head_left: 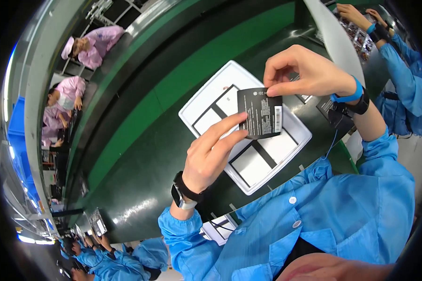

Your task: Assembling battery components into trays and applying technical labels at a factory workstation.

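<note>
A flat black battery (pixel 255 105), with white print and a barcode on its face, is held tilted over a white tray (pixel 231 75). My right hand (pixel 312 75) pinches its upper right corner between thumb and fingers. My left hand (pixel 208 154) is closed on its left edge, with fingertips against the lower left side. Beneath, the tray holds several flat white-faced pieces (pixel 252 167) with black borders. The battery and my hands cover part of them.
The tray rests on a dark green bench (pixel 140 182). Black printed pieces (pixel 330 110) lie beside my right wrist. A second white tray (pixel 220 228) shows below the bench edge. Co-workers in blue (pixel 403 84) and pink (pixel 98 44) work nearby.
</note>
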Available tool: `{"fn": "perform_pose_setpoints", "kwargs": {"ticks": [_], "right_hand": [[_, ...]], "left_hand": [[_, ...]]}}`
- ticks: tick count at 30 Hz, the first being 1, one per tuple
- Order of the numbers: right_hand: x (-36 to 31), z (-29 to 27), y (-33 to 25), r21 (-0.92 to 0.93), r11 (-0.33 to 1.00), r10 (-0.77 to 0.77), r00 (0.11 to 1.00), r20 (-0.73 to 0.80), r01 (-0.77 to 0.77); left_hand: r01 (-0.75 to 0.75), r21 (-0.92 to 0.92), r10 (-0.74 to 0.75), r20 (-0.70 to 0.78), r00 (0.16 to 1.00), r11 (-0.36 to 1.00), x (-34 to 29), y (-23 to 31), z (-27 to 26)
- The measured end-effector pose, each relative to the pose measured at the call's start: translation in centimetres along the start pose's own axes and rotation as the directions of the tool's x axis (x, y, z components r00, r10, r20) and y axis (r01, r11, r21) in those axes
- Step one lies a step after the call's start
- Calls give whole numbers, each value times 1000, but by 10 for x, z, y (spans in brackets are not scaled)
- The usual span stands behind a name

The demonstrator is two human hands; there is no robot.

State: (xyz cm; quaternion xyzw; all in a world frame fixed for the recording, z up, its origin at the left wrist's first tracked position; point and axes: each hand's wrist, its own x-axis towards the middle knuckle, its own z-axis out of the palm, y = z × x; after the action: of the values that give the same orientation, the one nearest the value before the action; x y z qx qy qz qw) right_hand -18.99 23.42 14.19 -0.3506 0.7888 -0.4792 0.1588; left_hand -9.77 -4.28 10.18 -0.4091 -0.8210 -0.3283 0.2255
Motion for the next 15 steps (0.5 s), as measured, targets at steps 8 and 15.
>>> {"fn": "perform_pose_setpoints", "kwargs": {"ticks": [8,15], "right_hand": [[21,44,40,-147,980,106,978,-182,-134],[19,67,83,77,980,199,914,-353,-183]], "left_hand": [[412,195,-423,20,906,890,-54,-57,-9],[475,340,-537,114,836,811,-77,-78,9]]}}
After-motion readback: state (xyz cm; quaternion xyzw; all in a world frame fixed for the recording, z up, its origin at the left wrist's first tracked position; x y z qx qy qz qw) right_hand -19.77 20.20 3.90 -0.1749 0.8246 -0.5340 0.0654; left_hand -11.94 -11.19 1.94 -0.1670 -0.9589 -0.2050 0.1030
